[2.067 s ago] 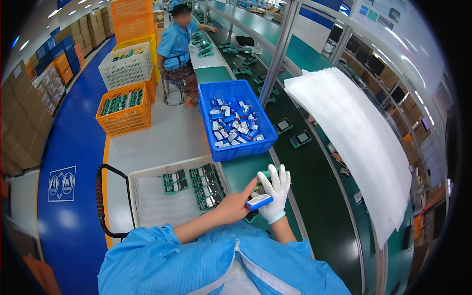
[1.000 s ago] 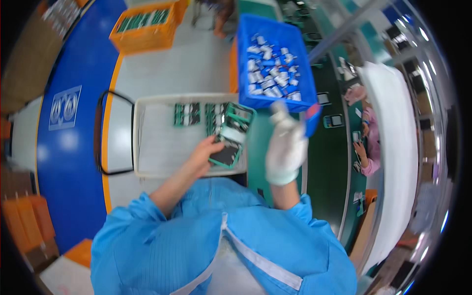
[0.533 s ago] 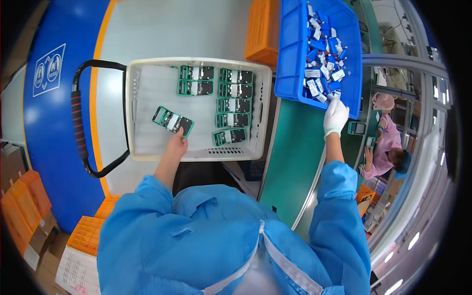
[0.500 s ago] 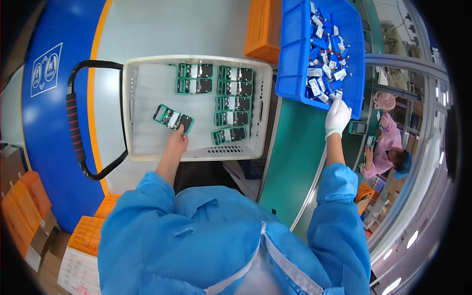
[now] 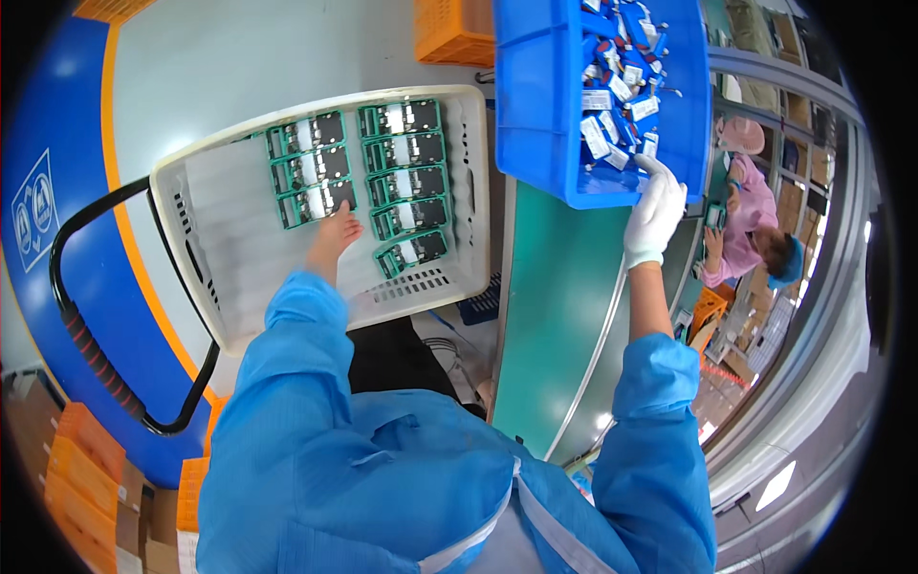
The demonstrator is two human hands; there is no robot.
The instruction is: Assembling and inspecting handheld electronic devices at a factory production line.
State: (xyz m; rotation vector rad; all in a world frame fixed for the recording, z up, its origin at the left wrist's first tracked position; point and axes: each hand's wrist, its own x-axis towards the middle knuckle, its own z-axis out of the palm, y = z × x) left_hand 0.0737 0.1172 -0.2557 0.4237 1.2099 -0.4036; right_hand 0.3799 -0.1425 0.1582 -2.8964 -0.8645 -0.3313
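My bare left hand (image 5: 335,234) is closed at the near end of a green-framed circuit board (image 5: 317,202), fingertips on its dark end. That board lies in the white basket (image 5: 225,263) as the nearest of three in the left column. Beside it runs a column of several similar boards (image 5: 405,153), the nearest one slightly tilted. My white-gloved right hand (image 5: 656,210) is at the near edge of the blue bin (image 5: 540,115), fingers stretched over the rim with nothing visible in them. Inside the bin is a heap of small blue battery packs (image 5: 617,91) with white labels and wires.
Green work surface (image 5: 540,306) runs below the blue bin. An orange crate (image 5: 454,31) stands beyond the basket. A black cart handle (image 5: 100,368) sticks out at left, near stacked orange crates (image 5: 86,478). At right, a person in pink (image 5: 751,206) holds a device.
My left hand has carried the board away from me and laid it below the two in the left column. The view has turned, and my right hand stays by the bin's rim.
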